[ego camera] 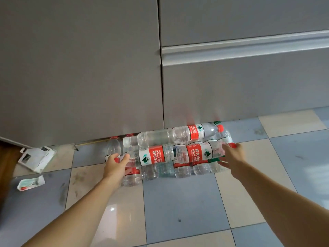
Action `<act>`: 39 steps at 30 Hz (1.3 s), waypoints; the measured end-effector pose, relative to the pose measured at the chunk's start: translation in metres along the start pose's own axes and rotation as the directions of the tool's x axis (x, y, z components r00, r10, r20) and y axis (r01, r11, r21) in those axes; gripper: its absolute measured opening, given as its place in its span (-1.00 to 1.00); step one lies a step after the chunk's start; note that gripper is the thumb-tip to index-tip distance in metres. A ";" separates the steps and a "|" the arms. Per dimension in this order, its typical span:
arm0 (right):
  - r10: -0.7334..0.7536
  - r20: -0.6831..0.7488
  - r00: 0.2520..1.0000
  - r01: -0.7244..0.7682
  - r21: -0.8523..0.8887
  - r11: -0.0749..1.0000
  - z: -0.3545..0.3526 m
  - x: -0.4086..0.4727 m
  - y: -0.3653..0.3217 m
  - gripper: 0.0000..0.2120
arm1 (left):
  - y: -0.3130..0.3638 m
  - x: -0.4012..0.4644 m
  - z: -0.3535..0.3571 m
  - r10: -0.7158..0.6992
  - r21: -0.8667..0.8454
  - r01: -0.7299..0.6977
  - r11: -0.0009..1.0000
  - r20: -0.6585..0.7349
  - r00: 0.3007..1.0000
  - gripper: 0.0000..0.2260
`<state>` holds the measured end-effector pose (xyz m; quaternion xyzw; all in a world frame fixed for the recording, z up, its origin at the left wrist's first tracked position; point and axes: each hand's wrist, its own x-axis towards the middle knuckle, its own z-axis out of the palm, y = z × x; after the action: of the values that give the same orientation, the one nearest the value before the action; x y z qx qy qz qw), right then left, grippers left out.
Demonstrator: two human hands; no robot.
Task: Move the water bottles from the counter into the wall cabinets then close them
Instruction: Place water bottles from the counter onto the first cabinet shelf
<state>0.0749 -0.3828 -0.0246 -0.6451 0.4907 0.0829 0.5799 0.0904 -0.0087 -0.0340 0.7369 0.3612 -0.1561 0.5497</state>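
A cluster of clear water bottles (165,168) with red-and-white labels stands on the checkered tiled surface (178,202), right below the shut grey cabinet doors (80,68). Three bottles lie sideways on top: one uppermost (170,135) and two end to end beneath it (156,155). My left hand (116,164) grips the left end of the cluster, fingers curled round a bottle there. My right hand (231,155) grips the right end, fingers over the red-capped end of a lying bottle (197,153) and thumb underneath.
A long metal handle rail (249,50) runs across the right cabinet door. A crumpled white box (37,157) and a small torn carton (31,182) lie on the tiles to the left. A brown wooden edge (7,157) shows at far left.
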 end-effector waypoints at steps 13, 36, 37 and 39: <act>0.146 0.004 0.989 -0.143 0.251 0.957 -0.013 0.009 -0.003 -0.83 | 0.021 -0.021 -0.018 0.138 -0.190 -0.137 0.972 -0.007 0.990 -0.82; -0.331 0.662 0.673 0.711 -0.455 0.536 -0.014 -0.111 -0.037 -0.66 | 0.083 -0.128 0.018 0.515 0.389 -0.847 0.362 0.674 0.529 -0.83; -0.302 0.690 0.658 0.725 -0.473 0.500 -0.010 -0.112 -0.028 -0.65 | 0.074 -0.129 0.019 0.502 0.392 -0.848 0.356 0.685 0.528 -0.83; -0.278 0.718 0.639 0.745 -0.486 0.456 -0.008 -0.113 -0.015 -0.64 | 0.060 -0.130 0.020 0.503 0.391 -0.854 0.342 0.692 0.518 -0.83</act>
<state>0.0258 -0.3312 0.0642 -0.8916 -0.0078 0.2677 0.3652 0.0464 -0.0820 0.0820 0.9057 -0.2216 -0.1928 0.3057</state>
